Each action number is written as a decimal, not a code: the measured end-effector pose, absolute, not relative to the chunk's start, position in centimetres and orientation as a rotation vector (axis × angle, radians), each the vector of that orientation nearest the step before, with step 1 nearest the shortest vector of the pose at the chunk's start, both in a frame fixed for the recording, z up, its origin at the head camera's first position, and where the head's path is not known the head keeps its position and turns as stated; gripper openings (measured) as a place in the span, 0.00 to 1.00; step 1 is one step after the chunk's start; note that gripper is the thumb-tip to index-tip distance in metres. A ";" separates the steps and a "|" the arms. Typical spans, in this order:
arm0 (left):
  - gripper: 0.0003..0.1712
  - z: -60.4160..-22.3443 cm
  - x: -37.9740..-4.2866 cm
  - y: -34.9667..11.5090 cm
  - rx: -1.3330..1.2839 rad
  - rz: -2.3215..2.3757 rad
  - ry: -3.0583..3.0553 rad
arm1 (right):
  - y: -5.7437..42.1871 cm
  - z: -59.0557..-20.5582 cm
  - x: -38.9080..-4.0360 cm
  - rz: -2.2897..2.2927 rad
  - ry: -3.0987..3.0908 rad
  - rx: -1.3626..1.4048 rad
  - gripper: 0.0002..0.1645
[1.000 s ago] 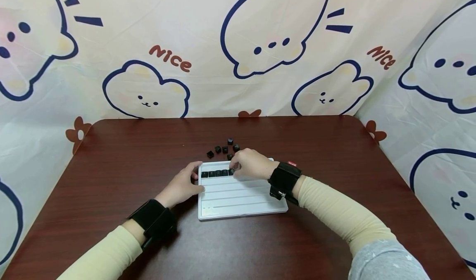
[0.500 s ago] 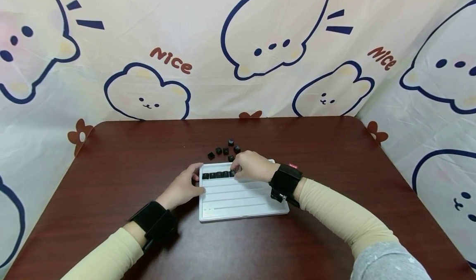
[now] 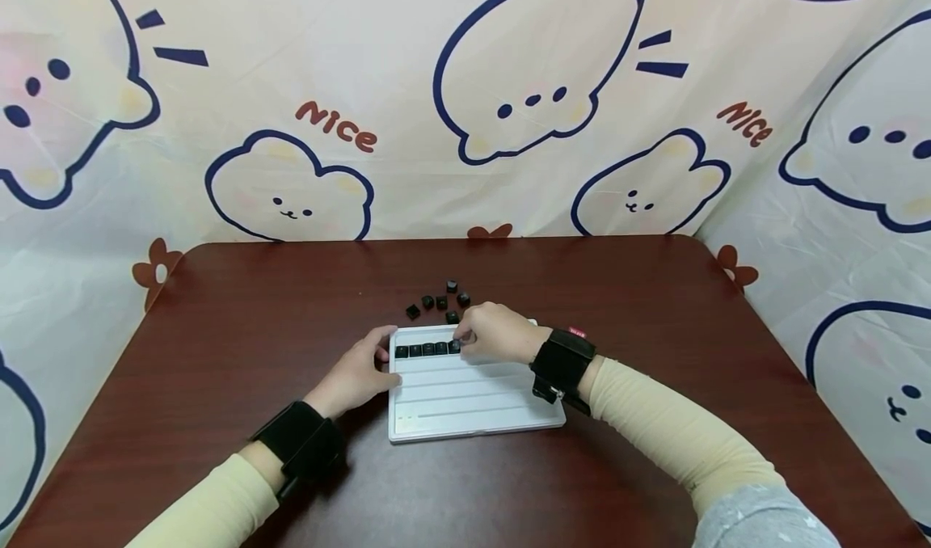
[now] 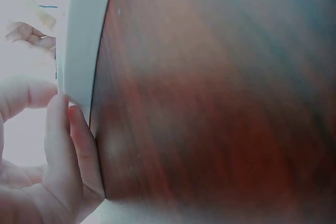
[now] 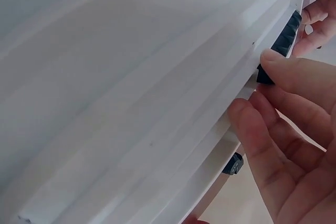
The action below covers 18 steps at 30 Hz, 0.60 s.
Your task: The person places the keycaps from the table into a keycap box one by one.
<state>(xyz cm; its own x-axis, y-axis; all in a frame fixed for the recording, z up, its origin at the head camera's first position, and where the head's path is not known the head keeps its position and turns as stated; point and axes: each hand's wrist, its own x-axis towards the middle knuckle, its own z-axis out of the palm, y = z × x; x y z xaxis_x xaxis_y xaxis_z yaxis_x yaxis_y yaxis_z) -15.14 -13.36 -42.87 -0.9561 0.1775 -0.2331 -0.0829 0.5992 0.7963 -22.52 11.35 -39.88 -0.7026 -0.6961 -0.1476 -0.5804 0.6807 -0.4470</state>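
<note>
A white ridged tray (image 3: 473, 406) lies on the table, and several black keycaps (image 3: 427, 350) stand side by side in its far slot. My left hand (image 3: 356, 374) grips the tray's left edge near the far corner, thumb on the near side of its fingers. My right hand (image 3: 502, 334) reaches over the tray and pinches the keycap at the right end (image 5: 265, 76) of the row. In the right wrist view the thumb lies on top of that keycap. The left wrist view shows the left fingers (image 4: 60, 145) at the tray's side wall (image 4: 84, 40).
Several loose black keycaps (image 3: 441, 302) lie on the dark wooden table (image 3: 291, 289) just beyond the tray's far edge. A printed cloth (image 3: 407, 192) hangs behind the table and along its sides.
The head view has tilted up a little, so everything sits slightly lower in it. The right fingertips have shifted slightly right, and more of the end keycap shows. The left hand keeps its hold.
</note>
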 end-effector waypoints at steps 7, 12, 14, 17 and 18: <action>0.45 -42.9 -15.1 -13.4 0.074 1.295 2.535 | 11.8 -39.8 -22.8 -0.541 2.571 -1.079 0.12; 0.45 -42.8 -15.1 -13.5 0.074 1.295 2.533 | 12.2 -39.7 -23.3 -0.556 2.564 -1.120 0.13; 0.45 -42.7 -15.1 -13.5 0.074 1.289 2.535 | 12.3 -39.7 -23.4 -0.565 2.560 -1.128 0.13; 0.45 -42.7 -15.1 -13.4 0.069 1.282 2.539 | 12.5 -39.9 -23.8 -0.589 2.543 -1.154 0.13; 0.45 -42.7 -15.1 -13.5 0.070 1.280 2.540 | 12.6 -39.9 -23.9 -0.596 2.537 -1.172 0.12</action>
<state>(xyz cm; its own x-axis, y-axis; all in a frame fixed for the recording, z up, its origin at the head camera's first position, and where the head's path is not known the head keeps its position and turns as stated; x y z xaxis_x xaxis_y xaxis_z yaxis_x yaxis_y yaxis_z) -15.10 -13.45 -42.74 -0.9553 0.1743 -0.2388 -0.0883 0.6026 0.7931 -23.91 12.60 -39.91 -0.6303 -0.7721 -0.0811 -0.6551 0.5850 -0.4782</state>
